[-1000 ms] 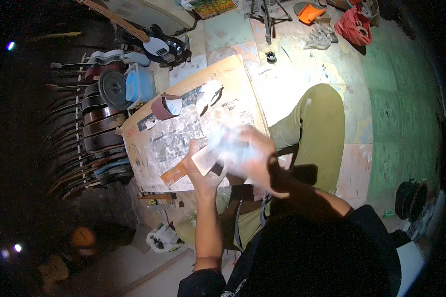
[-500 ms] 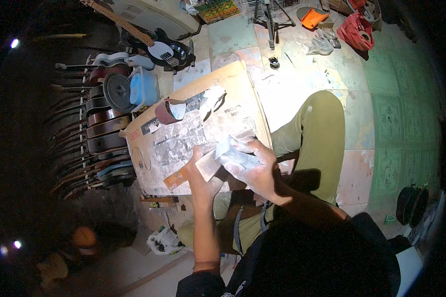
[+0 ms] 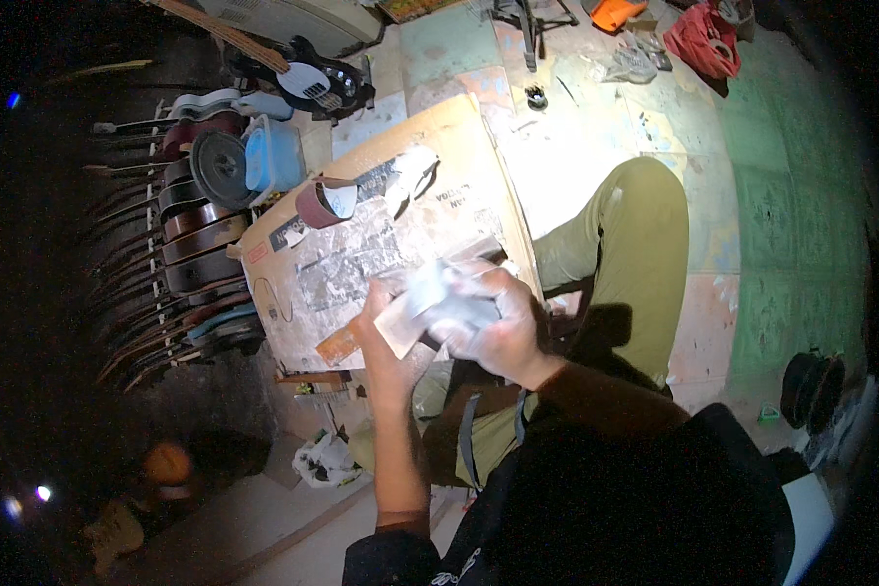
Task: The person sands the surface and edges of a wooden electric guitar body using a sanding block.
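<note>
My left hand is closed around a pale flat bar, whose squared end sticks out toward me. The bar's other end shows past the fingers at the upper right. My right hand, smeared by motion and whitened with dust, grips a folded pale-grey sheet that looks like sandpaper. The sheet lies against the bar, and the fingers hide where they meet. Below both hands is a dusty cardboard sheet. An orange-brown flat strip rests on it beside my left wrist.
A curled brown abrasive strip and torn white paper lie on the cardboard. Left stand a blue tub, a dark round lid and a row of guitars. A black electric guitar is farther back. My bent knee is at right.
My right hand and the folded sheet have shifted slightly left along the bar and are now blurred. The whole view has also shifted a little. Both hands keep their holds.
</note>
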Tool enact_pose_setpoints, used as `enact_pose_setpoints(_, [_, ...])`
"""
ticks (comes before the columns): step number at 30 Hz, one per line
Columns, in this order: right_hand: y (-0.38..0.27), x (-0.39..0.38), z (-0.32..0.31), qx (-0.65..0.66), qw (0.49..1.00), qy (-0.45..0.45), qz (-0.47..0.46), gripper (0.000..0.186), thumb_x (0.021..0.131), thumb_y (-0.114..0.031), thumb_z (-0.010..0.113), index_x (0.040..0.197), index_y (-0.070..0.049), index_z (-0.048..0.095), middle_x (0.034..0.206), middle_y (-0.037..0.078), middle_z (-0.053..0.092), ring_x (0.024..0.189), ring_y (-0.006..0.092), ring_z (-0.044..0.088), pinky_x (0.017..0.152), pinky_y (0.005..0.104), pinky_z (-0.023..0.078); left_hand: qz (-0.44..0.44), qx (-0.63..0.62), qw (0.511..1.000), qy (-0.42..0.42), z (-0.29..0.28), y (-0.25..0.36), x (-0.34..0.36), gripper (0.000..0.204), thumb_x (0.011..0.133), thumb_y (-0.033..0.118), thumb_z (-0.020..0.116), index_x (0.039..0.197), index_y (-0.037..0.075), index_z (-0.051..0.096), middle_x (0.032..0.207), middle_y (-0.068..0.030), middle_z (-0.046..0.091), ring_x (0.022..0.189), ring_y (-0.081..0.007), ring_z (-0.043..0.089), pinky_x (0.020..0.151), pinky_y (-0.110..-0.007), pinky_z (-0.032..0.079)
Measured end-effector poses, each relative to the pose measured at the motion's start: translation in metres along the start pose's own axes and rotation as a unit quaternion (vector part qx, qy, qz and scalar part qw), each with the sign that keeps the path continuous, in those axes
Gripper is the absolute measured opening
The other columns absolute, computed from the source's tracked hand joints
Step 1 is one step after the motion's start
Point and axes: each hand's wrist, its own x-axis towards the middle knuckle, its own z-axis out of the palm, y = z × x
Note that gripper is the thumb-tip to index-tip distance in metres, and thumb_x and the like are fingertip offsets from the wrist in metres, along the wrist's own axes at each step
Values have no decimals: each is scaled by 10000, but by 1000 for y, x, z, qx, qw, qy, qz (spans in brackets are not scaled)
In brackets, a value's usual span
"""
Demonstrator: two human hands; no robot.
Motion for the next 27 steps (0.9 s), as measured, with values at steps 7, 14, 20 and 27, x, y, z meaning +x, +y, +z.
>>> enact_pose_setpoints(7, [-10,7,2,-93,984,-108,-110,488,732,0,811,1140,-20,546,1144,146,608,1072,258,627,952,385,501,-3,-45,999,-10,-5,4,-2,399,712,115,758,1052,-31,608,913,-97,656,830,-169,627,784,-310,494])
enact_pose_setpoints(14, [-38,36,12,-74,977,-131,-148,427,687,-51,795,1079,-75,627,1045,123,653,955,255,651,839,345,527,-29,-56,995,81,6,-21,-11,306,771,146,734,1001,-8,605,891,-111,623,805,-188,604,748,-317,478])
enact_pose_setpoints(20, [-20,27,1,-82,988,-90,-93,426,712,-97,779,1116,-77,641,1086,105,664,916,221,643,816,345,520,84,92,992,28,9,-6,-1,224,828,164,660,970,10,583,874,-101,605,794,-217,600,737,-343,486])
enact_pose_setpoints(27, [-3,11,-6,-124,992,6,18,396,688,-149,833,1034,-94,649,1081,140,672,960,248,640,800,379,509,126,112,985,48,11,-8,3,206,803,139,670,940,7,590,844,-88,621,750,-219,611,708,-337,490])
